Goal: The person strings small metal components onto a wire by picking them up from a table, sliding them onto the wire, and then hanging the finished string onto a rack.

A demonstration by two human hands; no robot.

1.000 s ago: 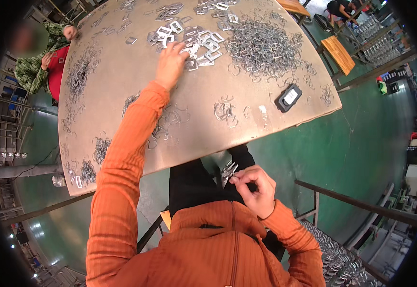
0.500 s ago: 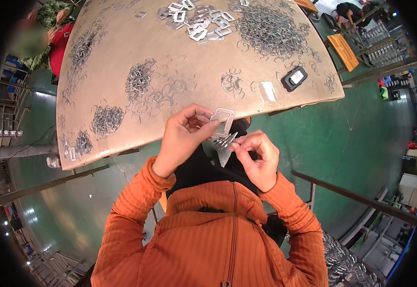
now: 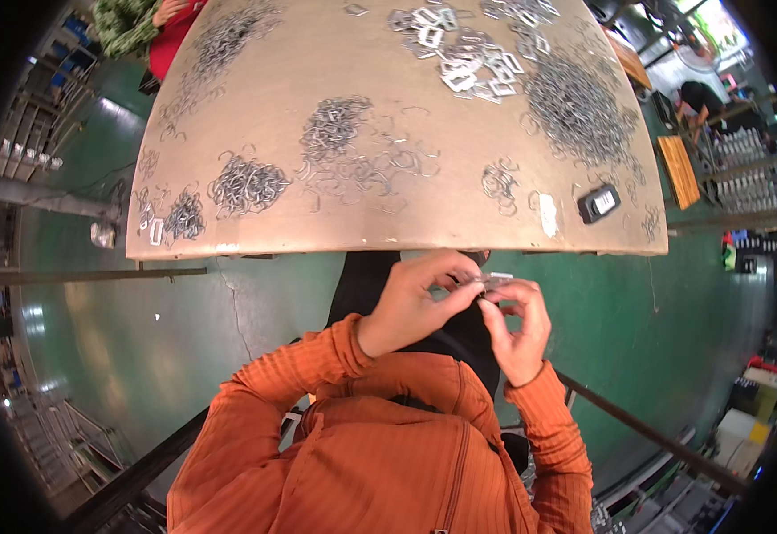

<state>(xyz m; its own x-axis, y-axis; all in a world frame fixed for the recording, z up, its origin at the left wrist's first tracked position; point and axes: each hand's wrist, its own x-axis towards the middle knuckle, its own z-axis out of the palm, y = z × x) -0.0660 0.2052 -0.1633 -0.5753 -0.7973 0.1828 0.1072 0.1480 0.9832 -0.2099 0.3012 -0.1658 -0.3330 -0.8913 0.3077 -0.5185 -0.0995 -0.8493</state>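
My left hand (image 3: pixel 417 298) and my right hand (image 3: pixel 518 322) meet just below the near edge of the tan table (image 3: pixel 255 98), over my dark lap. Between their fingertips they pinch a small metal buckle piece (image 3: pixel 495 281). Both arms wear orange ribbed sleeves. On the table lie heaps of bent wire clips (image 3: pixel 246 184) and, at the far side, a group of flat rectangular metal buckles (image 3: pixel 459 53). A big pile of wire clips (image 3: pixel 580 98) sits at the far right.
A small black device (image 3: pixel 599 203) and a white slip (image 3: pixel 548 214) lie near the table's right front edge. Another person in red and green (image 3: pixel 152 27) is at the far left corner. The floor is green; metal railings (image 3: pixel 638 427) run beside me.
My left hand came back from the far buckle group to my lap and joined the right hand on the small metal piece. The view shifted, with the table now further up.
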